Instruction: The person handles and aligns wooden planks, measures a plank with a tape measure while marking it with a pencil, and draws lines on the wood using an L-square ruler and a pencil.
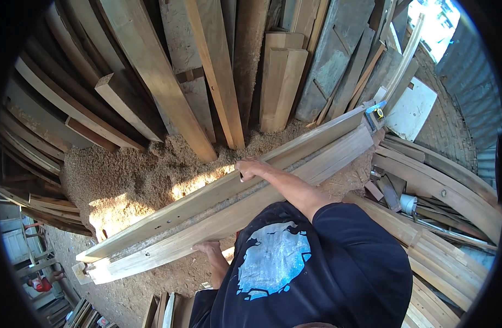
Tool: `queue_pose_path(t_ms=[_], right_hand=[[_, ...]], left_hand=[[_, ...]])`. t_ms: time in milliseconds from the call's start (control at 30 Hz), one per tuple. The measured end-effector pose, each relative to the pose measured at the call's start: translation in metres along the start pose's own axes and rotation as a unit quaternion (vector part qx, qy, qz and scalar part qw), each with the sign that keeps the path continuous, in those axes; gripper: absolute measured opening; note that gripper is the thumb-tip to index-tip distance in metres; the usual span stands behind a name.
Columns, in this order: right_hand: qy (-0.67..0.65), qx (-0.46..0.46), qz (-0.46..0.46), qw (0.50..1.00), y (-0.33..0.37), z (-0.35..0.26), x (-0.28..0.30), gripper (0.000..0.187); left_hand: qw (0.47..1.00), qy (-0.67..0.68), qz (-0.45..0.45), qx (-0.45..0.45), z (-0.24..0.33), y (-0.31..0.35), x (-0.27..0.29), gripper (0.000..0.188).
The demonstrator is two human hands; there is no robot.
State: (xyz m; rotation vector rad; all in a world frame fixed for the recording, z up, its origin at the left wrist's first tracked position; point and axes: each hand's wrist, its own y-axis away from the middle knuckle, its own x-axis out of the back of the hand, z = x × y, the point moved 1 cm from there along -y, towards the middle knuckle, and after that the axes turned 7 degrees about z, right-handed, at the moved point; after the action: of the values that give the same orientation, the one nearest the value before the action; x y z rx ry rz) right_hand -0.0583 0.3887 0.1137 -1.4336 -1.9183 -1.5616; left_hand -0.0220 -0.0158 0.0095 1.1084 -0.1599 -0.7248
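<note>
Dark shirt [344,268] cloth fills the foreground; beyond it the right hand [251,169] grips the far board [207,201] by its upper edge, while the left hand [208,247] touches the near board [207,229] along its lower edge, its grip unclear. Both long boards lie side by side, a dusty strip between. Small dark holes seem already made in the far board; what remains undone cannot be told. Around lie shavings [136,169] and leaning planks [217,65].

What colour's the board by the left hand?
The board is light tan, clearest in the head view.
</note>
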Motion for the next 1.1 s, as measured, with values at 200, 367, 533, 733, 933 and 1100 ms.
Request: queue_pose_path(t_ms=[200, 367, 533, 733, 933, 1100], right_hand=[[0.016, 0.01, 0.004, 1.0, -0.002, -0.007, 0.006, 0.044], [0.02, 0.016, 0.001, 1.0, -0.005, 0.0, -0.001, 0.054], [0.016, 0.016, 0.001, 1.0, -0.005, 0.003, -0.006, 0.057], [0.023, 0.017, 0.025, 0.999, 0.0, -0.001, -0.007, 0.045], [0.021, 0.022, 0.013, 0.999, -0.003, 0.005, -0.013, 0.051], [0.013, 0.025, 0.001, 1.0, -0.003, 0.003, -0.008, 0.05]], left_hand=[[1.0, 0.01, -0.014, -0.001, 0.002, -0.012, 0.005, 0.094], [0.999, 0.018, -0.039, 0.014, -0.004, -0.008, 0.003, 0.096], [0.998, 0.028, -0.052, 0.025, -0.004, -0.011, 0.003, 0.096], [0.995, 0.06, -0.074, 0.034, -0.002, -0.028, 0.019, 0.095], [0.981, 0.136, -0.123, 0.068, -0.005, -0.056, 0.039, 0.095], [0.873, 0.356, -0.25, 0.219, -0.001, -0.106, 0.076, 0.095]])
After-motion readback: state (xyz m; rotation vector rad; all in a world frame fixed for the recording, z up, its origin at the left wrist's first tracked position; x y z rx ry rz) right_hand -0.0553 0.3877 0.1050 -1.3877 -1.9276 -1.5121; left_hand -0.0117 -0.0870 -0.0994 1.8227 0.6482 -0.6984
